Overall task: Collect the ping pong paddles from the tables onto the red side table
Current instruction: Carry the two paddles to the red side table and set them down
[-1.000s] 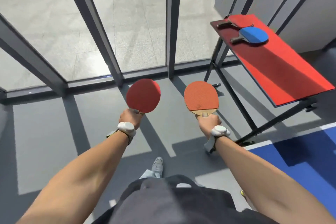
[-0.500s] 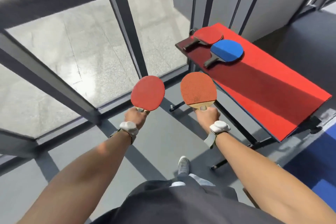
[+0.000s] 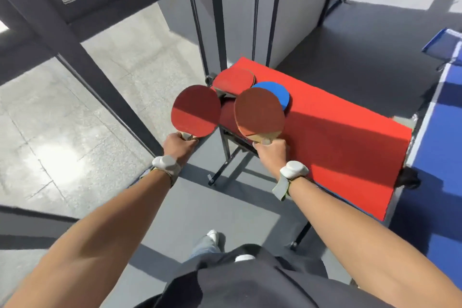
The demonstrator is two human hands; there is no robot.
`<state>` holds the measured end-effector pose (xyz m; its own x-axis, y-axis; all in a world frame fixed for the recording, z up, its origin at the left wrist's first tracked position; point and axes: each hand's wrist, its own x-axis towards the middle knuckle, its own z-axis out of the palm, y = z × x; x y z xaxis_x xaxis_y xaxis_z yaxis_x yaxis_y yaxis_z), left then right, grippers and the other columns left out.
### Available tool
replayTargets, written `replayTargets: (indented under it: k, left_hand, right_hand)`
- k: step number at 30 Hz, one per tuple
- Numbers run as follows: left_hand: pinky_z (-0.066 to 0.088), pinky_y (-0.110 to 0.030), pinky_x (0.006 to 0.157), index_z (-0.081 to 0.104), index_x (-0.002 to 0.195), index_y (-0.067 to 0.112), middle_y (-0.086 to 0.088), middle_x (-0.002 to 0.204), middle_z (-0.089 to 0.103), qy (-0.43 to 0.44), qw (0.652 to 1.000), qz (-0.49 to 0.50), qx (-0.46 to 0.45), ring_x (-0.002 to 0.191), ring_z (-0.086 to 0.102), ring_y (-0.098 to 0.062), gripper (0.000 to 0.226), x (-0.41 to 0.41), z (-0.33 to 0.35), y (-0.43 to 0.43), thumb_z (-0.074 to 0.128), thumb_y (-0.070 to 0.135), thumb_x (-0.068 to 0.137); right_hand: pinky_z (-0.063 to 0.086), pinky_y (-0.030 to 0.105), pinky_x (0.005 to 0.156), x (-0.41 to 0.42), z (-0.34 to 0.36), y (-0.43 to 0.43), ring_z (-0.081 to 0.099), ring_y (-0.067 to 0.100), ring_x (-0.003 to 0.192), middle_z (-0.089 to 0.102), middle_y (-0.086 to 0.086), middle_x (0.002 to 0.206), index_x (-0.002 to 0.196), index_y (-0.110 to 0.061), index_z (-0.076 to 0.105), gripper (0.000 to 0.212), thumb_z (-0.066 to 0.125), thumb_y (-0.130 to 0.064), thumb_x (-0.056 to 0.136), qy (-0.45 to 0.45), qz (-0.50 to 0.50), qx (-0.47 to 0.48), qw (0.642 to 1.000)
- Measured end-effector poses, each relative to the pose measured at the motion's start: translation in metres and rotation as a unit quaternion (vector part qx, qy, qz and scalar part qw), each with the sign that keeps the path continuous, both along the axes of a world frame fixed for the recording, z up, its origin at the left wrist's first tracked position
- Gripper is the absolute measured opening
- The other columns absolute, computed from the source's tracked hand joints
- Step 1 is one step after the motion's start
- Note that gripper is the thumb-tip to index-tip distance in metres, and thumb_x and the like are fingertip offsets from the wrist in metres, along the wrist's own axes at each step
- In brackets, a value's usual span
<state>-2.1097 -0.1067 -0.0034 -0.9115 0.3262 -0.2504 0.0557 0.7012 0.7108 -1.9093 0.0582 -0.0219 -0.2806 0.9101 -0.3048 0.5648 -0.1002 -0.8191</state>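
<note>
The flat red side surface (image 3: 350, 147) is taken at its far end by a round red-rubber paddle (image 3: 235, 80) and a round blue paddle (image 3: 277, 94); its long near stretch lies bare. Just behind that far end stand dark metal window posts (image 3: 217, 20).

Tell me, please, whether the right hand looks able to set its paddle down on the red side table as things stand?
Probably yes: the right hand, gripping its paddle, is at the near edge of the red side table, and the top beside the blue paddle is bare, so nothing seems to block it.
</note>
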Motion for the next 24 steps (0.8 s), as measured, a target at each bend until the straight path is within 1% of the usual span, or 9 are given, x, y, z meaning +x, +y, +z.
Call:
replayTargets:
  k: [2,4,6,8,10,13,16,21,24]
  left_hand:
    - [0.045,-0.032,0.059,0.058,0.063,0.013,-0.011,0.062,0.062,0.003,0.998,-0.060,0.019,0.062,0.052,-0.027,0.032,-0.021,0.001,0.032,0.079,0.030,0.079]
    - [0.045,-0.032,0.060,0.064,0.073,0.010,-0.007,0.067,0.064,-0.001,0.991,-0.123,0.053,0.064,0.052,-0.019,0.027,-0.042,0.001,0.063,0.081,0.031,0.080]
    - [0.055,-0.035,0.069,0.070,0.091,0.009,-0.007,0.083,0.073,0.017,0.984,-0.171,0.036,0.075,0.064,-0.023,0.026,-0.065,0.006,0.091,0.081,0.030,0.081]
    - [0.058,-0.037,0.073,0.066,0.093,0.015,-0.003,0.085,0.071,0.030,0.976,-0.217,0.005,0.082,0.068,-0.029,0.026,-0.088,0.013,0.119,0.077,0.035,0.080]
    - [0.055,-0.035,0.071,0.062,0.090,0.019,-0.001,0.080,0.066,0.041,0.969,-0.244,-0.008,0.081,0.068,-0.031,0.024,-0.094,0.018,0.134,0.072,0.038,0.080]
    - [0.053,-0.034,0.074,0.064,0.098,0.019,0.001,0.079,0.065,0.031,0.967,-0.254,-0.010,0.087,0.070,-0.031,0.020,-0.108,0.019,0.151,0.068,0.031,0.082]
    - [0.054,-0.036,0.083,0.070,0.113,0.012,-0.010,0.102,0.075,0.025,0.969,-0.247,0.012,0.102,0.071,-0.036,0.030,-0.113,0.017,0.167,0.065,0.025,0.087]
    - [0.056,-0.041,0.086,0.073,0.106,0.003,-0.019,0.109,0.075,0.005,0.969,-0.246,-0.023,0.105,0.070,-0.039,0.026,-0.116,0.013,0.179,0.066,0.021,0.088]
    - [0.058,-0.039,0.080,0.065,0.079,0.009,-0.013,0.093,0.073,-0.002,0.968,-0.251,-0.030,0.092,0.071,-0.036,0.015,-0.118,0.015,0.184,0.068,0.022,0.086]
  right_hand:
    - [0.044,0.031,0.062,-0.016,0.001,0.013,0.047,0.015,0.063,0.052,-0.004,0.064,0.061,-0.011,0.054,0.030,0.077,-0.023,0.076,0.010,-0.018,0.003,1.000]
    - [0.052,0.033,0.072,-0.030,0.003,0.022,0.061,0.023,0.075,0.058,0.001,0.078,0.071,-0.021,0.055,0.024,0.075,-0.025,0.083,-0.026,-0.035,-0.006,0.999]
    - [0.056,0.038,0.080,-0.045,0.006,0.028,0.070,0.031,0.090,0.069,0.007,0.086,0.082,-0.011,0.069,0.013,0.075,-0.022,0.083,-0.070,-0.086,0.005,0.994]
    - [0.052,0.033,0.076,-0.061,0.011,0.035,0.072,0.032,0.093,0.076,0.010,0.090,0.086,-0.005,0.076,0.017,0.076,-0.020,0.079,-0.090,-0.124,0.010,0.988]
    - [0.051,0.031,0.077,-0.067,0.018,0.040,0.072,0.032,0.098,0.078,0.011,0.095,0.088,-0.005,0.077,0.017,0.076,-0.019,0.078,-0.093,-0.134,0.008,0.987]
    - [0.057,0.038,0.085,-0.087,0.020,0.041,0.071,0.035,0.100,0.078,0.012,0.099,0.087,-0.006,0.075,0.014,0.073,-0.019,0.081,-0.098,-0.172,0.009,0.980]
    - [0.059,0.042,0.088,-0.102,0.021,0.042,0.074,0.035,0.099,0.078,0.012,0.099,0.091,-0.007,0.075,0.021,0.071,-0.027,0.083,-0.088,-0.193,-0.021,0.977]
    - [0.054,0.039,0.095,-0.118,0.026,0.039,0.068,0.036,0.110,0.075,0.011,0.111,0.093,-0.015,0.070,0.025,0.074,-0.038,0.084,-0.089,-0.198,-0.012,0.976]
    - [0.053,0.042,0.097,-0.124,0.025,0.041,0.065,0.041,0.113,0.073,0.016,0.115,0.102,-0.006,0.072,0.029,0.067,-0.029,0.086,-0.094,-0.182,-0.011,0.979]
